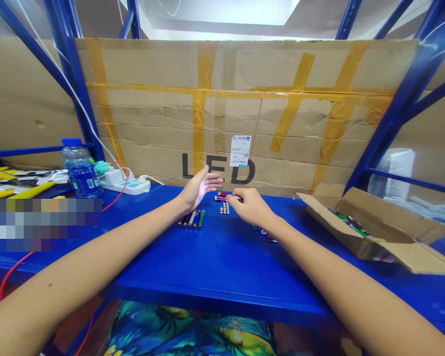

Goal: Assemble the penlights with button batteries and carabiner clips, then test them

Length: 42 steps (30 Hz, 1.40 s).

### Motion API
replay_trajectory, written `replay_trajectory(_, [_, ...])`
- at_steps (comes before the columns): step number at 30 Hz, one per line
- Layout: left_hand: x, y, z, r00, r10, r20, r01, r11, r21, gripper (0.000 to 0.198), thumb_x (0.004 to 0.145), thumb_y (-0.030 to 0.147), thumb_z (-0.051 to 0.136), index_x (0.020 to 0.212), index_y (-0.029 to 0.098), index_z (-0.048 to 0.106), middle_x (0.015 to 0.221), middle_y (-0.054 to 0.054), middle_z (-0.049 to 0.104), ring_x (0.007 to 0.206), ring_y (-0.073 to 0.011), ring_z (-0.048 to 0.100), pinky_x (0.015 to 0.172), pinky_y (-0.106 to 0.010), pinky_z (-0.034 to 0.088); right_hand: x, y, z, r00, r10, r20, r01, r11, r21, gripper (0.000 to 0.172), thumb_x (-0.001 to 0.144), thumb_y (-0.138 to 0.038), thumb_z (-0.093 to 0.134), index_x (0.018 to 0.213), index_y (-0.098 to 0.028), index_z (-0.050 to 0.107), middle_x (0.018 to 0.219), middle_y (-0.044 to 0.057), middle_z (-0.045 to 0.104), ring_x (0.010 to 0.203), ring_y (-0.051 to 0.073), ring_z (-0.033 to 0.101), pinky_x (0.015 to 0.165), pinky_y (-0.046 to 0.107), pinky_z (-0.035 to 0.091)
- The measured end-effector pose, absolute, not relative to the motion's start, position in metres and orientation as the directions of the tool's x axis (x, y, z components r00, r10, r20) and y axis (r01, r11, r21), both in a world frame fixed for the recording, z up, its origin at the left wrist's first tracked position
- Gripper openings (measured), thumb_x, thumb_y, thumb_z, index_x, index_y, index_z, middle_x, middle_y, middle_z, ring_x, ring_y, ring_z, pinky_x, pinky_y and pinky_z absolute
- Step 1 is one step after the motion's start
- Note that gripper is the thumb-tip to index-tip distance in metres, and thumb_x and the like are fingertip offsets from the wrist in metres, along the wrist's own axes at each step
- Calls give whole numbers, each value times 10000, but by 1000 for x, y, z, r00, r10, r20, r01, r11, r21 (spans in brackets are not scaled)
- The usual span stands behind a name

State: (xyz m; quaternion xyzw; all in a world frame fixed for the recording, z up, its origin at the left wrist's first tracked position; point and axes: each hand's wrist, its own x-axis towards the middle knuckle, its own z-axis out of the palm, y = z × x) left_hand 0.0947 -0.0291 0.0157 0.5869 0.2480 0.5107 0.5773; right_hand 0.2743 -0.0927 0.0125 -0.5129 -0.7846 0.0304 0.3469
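My left hand (198, 190) is raised over the blue table, palm turned to the right and fingers stretched out. A pale pinkish glow lies on its palm. Closed around a small dark-red mini flashlight (239, 198), my right hand (252, 205) points it toward that palm. Below the left hand, several mini flashlights (191, 219) in different colours lie side by side. Small silver button cells (224, 209) stand in rows beside the right hand. A purple mini flashlight (219, 199) lies just behind them. Small coloured metal pieces (270, 237), perhaps clips, are partly hidden by my right forearm.
On the right, an open cardboard box (371, 247) holds more flashlights. At the left stand a blue-capped bottle (79, 170) and a white power strip (131, 186), with a red cable (114, 198) nearby. A large cardboard panel (152, 118) closes off the back.
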Motion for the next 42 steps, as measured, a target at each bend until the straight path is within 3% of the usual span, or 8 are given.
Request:
replay_trajectory(8, [96,-34,18,339,892,299,-316,-192,929,526,964,534,372,1071,90,633,1027,-165,708,996,-246,658,898,-359,482,273,-94,14,-231,832,505,813,450,-370,300,855,-325,469,591,-188,434,550,-9,490,559,120,404,548,277,223])
replay_trajectory(15, [96,-33,18,350,888,297,-326,-182,928,513,971,528,360,1014,107,649,957,-140,716,900,-216,675,818,-324,494,274,-90,13,-239,826,510,797,467,-383,393,911,-337,392,547,-192,361,507,-13,437,520,109,345,535,289,196])
replay_trajectory(24, [96,-33,17,373,876,306,-319,-188,929,518,952,553,394,983,110,659,954,-139,717,891,-224,679,811,-332,496,271,-95,15,-179,833,523,794,436,-423,399,847,-374,460,519,-189,326,480,-36,333,522,98,285,528,292,173])
replay_trajectory(42, [97,-34,15,377,875,304,-326,-182,928,525,923,581,456,957,105,676,950,-148,715,880,-221,674,813,-333,492,271,-95,15,-170,816,553,817,430,-384,353,824,-366,454,529,-195,361,484,-31,368,526,108,303,530,282,188])
